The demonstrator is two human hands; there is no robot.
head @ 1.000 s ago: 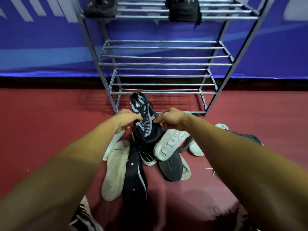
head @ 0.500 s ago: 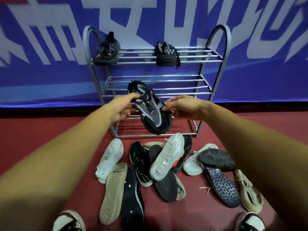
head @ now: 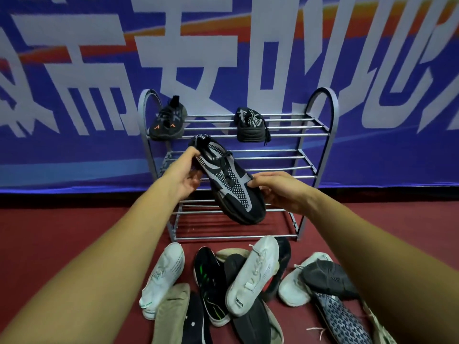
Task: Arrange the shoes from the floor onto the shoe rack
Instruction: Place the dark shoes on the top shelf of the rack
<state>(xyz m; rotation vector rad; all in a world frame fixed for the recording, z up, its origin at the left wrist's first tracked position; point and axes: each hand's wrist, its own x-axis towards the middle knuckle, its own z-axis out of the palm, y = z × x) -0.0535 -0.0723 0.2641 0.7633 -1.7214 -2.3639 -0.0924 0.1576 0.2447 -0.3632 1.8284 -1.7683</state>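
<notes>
I hold a black and grey knit shoe [head: 229, 184] in the air in front of the metal shoe rack [head: 320, 135], level with its middle shelf. My left hand [head: 185, 173] grips its heel end and my right hand [head: 278, 191] grips its toe side. Two dark shoes stand on the top shelf: one with orange marks [head: 167, 124] at the left, one black [head: 250, 125] right of centre. A pile of several shoes lies on the floor below, among them a white sneaker [head: 253, 274] and another white sneaker [head: 162, 276].
The floor is dark red carpet [head: 62, 232]. A blue banner with large white characters [head: 223, 58] hangs right behind the rack. More dark and patterned shoes [head: 330, 281] lie at the lower right under my right arm.
I have lifted the black and grey shoe from the pile up to the middle shelf's height. My view has tilted up, showing the whole rack and banner.
</notes>
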